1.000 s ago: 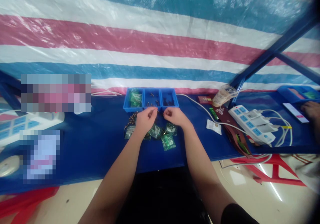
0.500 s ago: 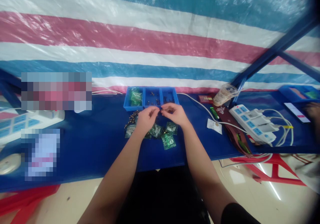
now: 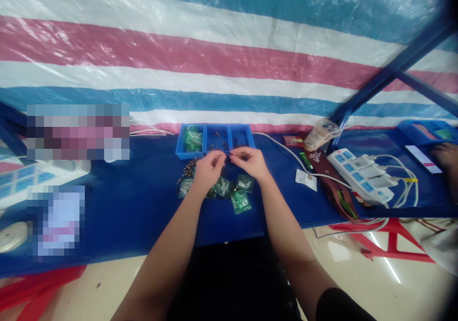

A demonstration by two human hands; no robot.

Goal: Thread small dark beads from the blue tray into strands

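Just in front of a blue three-part bin [image 3: 191, 156], both my hands meet almost fingertip to fingertip. My left hand [image 3: 210, 167] is pinched closed, and whatever sits in its fingertips is too small to name. Opposite it, my right hand [image 3: 250, 161] is also pinched, on something tiny and dark that I cannot make out. Under and beside the left hand lies a pile of small brass-and-dark metal parts [image 3: 188, 169]. Several small clear bags with green contents [image 3: 241, 201] lie below the hands. The bin holds green bagged pieces [image 3: 193, 139] at left and small metal parts [image 3: 216, 134] in the middle.
To the right are a plastic cup [image 3: 318, 136], a brown strap-like bag [image 3: 327, 178], a white packet [image 3: 306, 180] and a power strip [image 3: 358, 175] with plugged-in cables. Another person's hand [image 3: 447, 156] is beside a phone [image 3: 423, 159] at far right. Another power strip [image 3: 43, 175] lies left.
My fingertips have drawn slightly apart, while both hands stay in front of the bin. At far right the other person's hand has shifted toward the phone.
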